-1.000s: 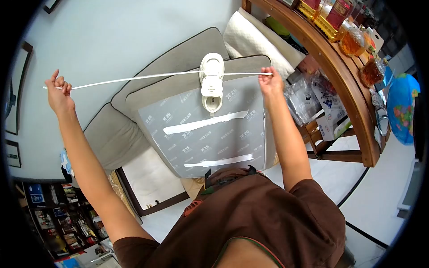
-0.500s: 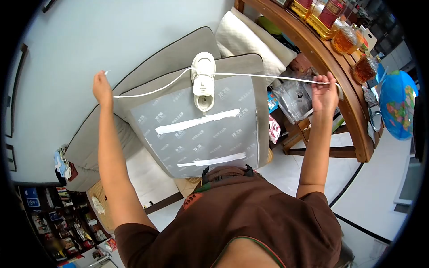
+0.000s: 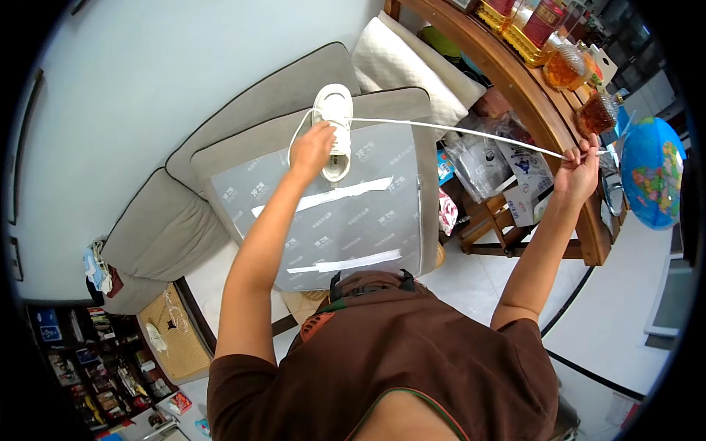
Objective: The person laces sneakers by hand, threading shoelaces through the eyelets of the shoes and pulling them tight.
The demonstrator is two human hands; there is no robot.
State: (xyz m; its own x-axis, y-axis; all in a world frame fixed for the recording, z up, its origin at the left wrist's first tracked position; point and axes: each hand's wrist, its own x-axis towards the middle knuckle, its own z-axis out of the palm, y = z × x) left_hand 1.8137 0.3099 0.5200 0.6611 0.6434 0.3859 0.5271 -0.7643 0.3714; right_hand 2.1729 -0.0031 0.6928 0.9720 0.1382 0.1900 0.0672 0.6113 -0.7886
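A white sneaker (image 3: 334,101) lies on the grey sheet-covered cushion, its opening towards me. My left hand (image 3: 312,150) is closed at the sneaker's lacing area and covers part of it. From the sneaker's left side a short loop of white shoelace (image 3: 297,129) curves down into that hand; the fingertips are partly hidden. The other length of lace runs nearly straight to the right, with a slight sag. At its far end my right hand (image 3: 578,170) pinches it beside the wooden shelf, and a short tip sticks out past the fingers.
The wooden shelf (image 3: 507,73) holds several amber bottles (image 3: 568,66) close to my right hand. A blue globe (image 3: 653,173) stands just beyond it. Plastic bags (image 3: 478,165) lie under the shelf. A white pillow (image 3: 412,70) rests behind the grey cushion (image 3: 202,154).
My left hand has come from the far left in to the sneaker, and the left lace now hangs in a short loop. My right hand has moved further right and slightly down, holding the lace.
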